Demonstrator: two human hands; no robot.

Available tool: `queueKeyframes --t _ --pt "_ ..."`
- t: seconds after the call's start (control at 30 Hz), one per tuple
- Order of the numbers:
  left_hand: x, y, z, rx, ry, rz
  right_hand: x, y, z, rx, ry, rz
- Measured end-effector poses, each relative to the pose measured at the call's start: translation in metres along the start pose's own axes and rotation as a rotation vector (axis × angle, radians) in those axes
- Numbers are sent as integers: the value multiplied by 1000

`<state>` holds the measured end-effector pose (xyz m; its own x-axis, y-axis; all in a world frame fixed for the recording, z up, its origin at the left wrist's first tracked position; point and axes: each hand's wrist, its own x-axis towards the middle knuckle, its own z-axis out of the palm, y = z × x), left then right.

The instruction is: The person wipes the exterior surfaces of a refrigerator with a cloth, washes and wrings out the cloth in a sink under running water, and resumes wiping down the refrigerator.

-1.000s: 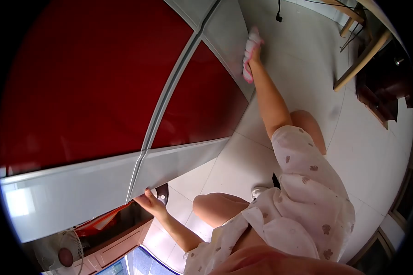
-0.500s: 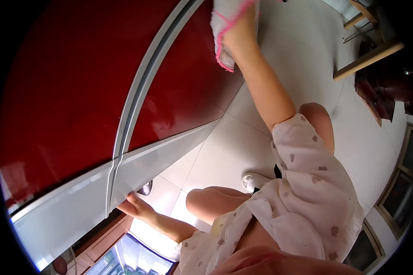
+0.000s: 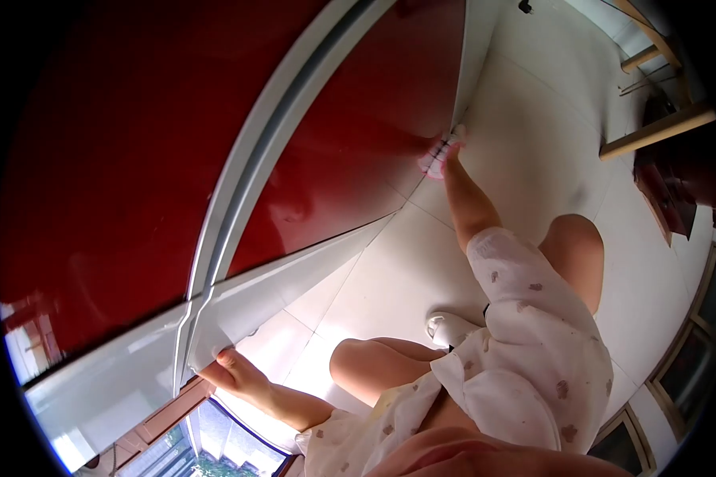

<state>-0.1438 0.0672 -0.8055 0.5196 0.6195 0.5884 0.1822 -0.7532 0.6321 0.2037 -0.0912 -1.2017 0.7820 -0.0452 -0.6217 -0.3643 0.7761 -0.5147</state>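
A white cloth with pink edging (image 3: pixel 436 159) is in my right hand (image 3: pixel 453 147), pressed against the red panel near its far lower edge. That panel belongs to a large glossy red-fronted appliance (image 3: pixel 326 159), which looks like a refrigerator, with a curved silver strip (image 3: pixel 243 151) across it. Closer to me, my left hand (image 3: pixel 237 375) grips the edge of the appliance's pale grey side panel (image 3: pixel 127 354). Its thumb shows on the near face, while the other fingers are partly hidden.
Pale floor tiles (image 3: pixel 390 262) lie below, with my white shoe (image 3: pixel 445 326) and bent knees over them. At the upper right are wooden furniture legs (image 3: pixel 656 131) and a dark red wooden piece (image 3: pixel 664 187). Dark framed panels (image 3: pixel 692 358) line the right; a bright window (image 3: pixel 223 445) is at the bottom.
My right hand has moved down and away with the cloth, from the upper part of the view to the panel's lower far edge. The view shifted slightly; my left hand stays at the side panel.
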Motion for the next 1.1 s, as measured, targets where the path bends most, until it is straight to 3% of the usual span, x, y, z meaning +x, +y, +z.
queueKeyframes --t 0.13,0.2,0.37,0.47,0.5,0.57,0.6,0.73,0.8,0.93,1.1 --pt "-5 -4 1 -75 12 -94 -11 -11 11 147 -79 292" --pt "-1 9 8 -67 -27 -51 -44 -41 44 151 -132 208" --pt "0 9 13 -187 -61 -104 -212 -150 192 -16 -309 -783" --pt "5 15 15 -234 -103 -135 -296 -172 221 -564 -305 -1250" --pt "7 20 16 -229 -118 -136 -314 -174 224 -1022 -229 -1527" --pt "7 19 19 -238 -107 -124 -346 -148 230 -974 -276 -1647" --pt "8 19 20 -239 -97 -115 -356 -122 228 -467 -402 -1466" --pt "9 22 21 -224 -92 -104 -372 -76 185 -776 -666 -1781" --pt "6 17 18 -155 -113 -89 -359 -70 175 -863 -684 -1889" --pt "7 20 18 -179 -107 -124 -357 -106 202 -714 -721 -1811" --pt "8 19 19 -197 -106 -118 -292 -178 239 -459 -576 -1573"
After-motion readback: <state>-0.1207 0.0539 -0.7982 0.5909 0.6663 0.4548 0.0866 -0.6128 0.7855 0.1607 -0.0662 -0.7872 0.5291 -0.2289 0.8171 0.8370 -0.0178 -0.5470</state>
